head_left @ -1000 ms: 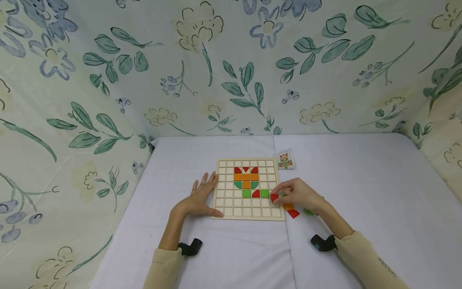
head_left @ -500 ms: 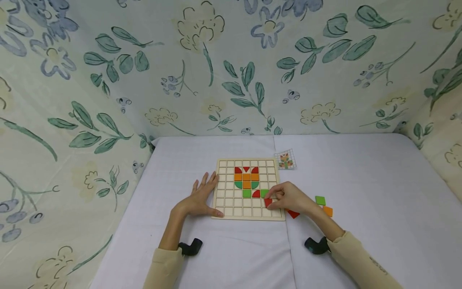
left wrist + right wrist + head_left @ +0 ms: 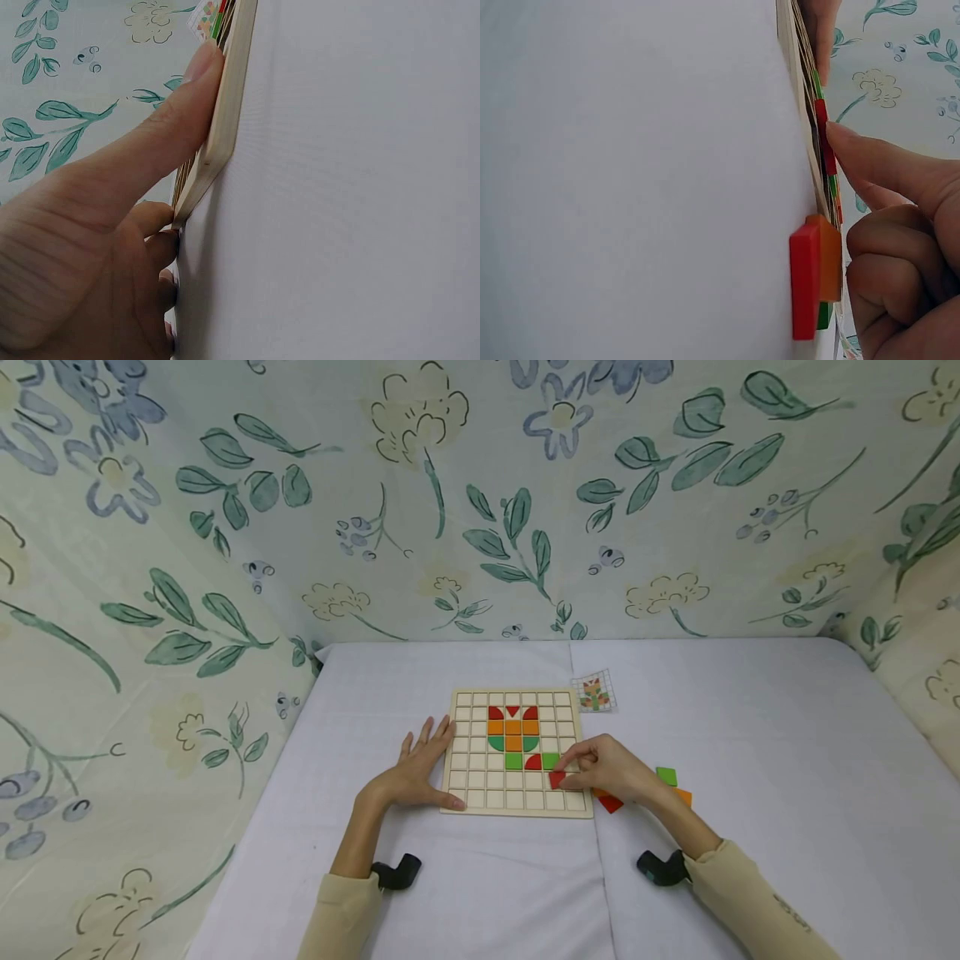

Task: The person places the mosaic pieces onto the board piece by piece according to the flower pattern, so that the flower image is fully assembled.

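Observation:
A pale wooden grid board (image 3: 472,787) lies on the table, with red, orange and green tiles set in its squares in a flower shape. My left hand (image 3: 408,778) rests along its left edge, fingers spread and straight, the thumb on the near-left corner. In the left wrist view the thumb (image 3: 161,135) lies over the frame. My right hand (image 3: 617,768) holds a red tile (image 3: 557,780) between thumb and index finger, just below a light green tile (image 3: 551,761). The right wrist view has the thumb on this red tile (image 3: 825,136), its other fingers curled in.
A small pattern card (image 3: 595,691) with a printed flower lies beyond the board's upper right corner. Loose tiles lie right of the board: a red one (image 3: 611,804), a green one (image 3: 666,775) and an orange one (image 3: 683,796), partly behind the right forearm.
My right hand has moved left with the red tile, from the board's right edge to a square in the row below the green tile. The left hand has stayed put.

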{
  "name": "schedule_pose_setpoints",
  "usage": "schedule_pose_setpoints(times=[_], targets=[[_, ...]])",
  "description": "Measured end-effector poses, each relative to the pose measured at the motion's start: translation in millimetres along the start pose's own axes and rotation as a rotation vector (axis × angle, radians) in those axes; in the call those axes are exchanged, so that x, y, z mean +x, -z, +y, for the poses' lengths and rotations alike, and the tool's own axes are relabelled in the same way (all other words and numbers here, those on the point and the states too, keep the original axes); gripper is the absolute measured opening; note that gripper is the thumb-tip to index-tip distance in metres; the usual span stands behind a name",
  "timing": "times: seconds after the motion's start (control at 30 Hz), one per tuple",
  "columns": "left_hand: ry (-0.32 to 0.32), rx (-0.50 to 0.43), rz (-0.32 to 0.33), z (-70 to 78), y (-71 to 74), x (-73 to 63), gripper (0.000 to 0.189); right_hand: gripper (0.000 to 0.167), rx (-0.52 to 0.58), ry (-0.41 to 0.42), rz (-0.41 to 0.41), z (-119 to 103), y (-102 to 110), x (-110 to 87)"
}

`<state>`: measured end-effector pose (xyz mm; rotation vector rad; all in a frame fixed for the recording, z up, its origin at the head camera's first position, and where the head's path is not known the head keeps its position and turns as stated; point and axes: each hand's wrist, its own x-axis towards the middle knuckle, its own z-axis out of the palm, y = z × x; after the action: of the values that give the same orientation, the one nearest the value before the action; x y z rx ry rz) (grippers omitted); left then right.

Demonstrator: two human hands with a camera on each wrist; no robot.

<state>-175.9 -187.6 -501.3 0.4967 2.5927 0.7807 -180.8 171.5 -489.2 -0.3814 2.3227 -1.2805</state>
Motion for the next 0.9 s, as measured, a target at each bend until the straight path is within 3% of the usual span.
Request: schedule_pose_setpoints(times=[0.9], targets=[[0.005, 0.0, -0.009, 1.2, 0.9, -0.3, 0.136, 0.018, -0.048, -0.006, 0.048, -4.1, -8.3, 6.7]])
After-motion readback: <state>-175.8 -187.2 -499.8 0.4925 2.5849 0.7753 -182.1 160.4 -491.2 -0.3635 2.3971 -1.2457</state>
